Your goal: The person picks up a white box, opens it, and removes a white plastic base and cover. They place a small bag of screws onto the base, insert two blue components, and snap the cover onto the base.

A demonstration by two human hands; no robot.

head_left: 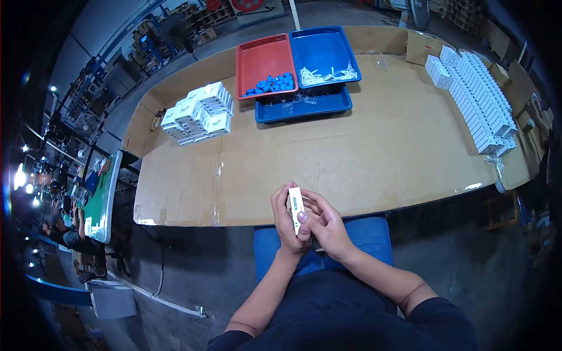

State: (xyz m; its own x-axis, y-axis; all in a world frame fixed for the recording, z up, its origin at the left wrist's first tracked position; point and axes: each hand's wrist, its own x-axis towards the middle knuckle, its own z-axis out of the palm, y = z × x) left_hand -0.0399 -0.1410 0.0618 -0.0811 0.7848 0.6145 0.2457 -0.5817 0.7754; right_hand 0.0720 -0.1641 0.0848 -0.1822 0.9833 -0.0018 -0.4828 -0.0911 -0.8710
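Left hand (285, 221), right hand (331, 233), one white lettered box (297, 203).
Fingers of both pinch it; one red tray (263, 61), two blue trays (322, 50).

Grey floor (193, 263); green table (100, 205) left; bright lamp (20, 176).

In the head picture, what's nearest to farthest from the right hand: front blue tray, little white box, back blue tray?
1. little white box: touching the right hand
2. front blue tray: straight ahead
3. back blue tray: behind that one
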